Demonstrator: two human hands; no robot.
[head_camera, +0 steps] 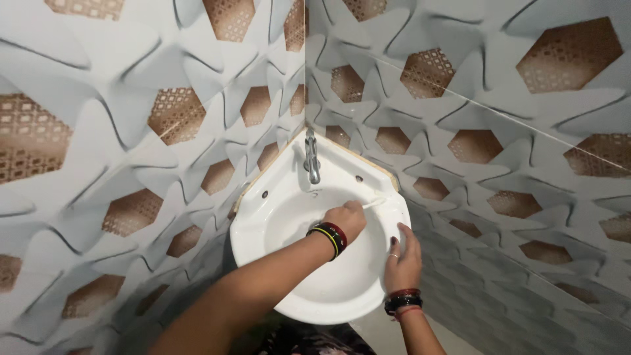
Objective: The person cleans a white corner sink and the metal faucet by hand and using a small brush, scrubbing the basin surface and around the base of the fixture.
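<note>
Your left hand [346,220] is closed around a thin white brush [373,204], its tip lying inside the white corner sink [263,227]. Your right hand [403,253] rests flat, fingers together, on the sink's right rim. The basin holds nothing else; a metal tap [312,158] stands behind.

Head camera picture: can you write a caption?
Left hand scrubs a white corner sink with a toothbrush; right hand rests on its rim.
</note>
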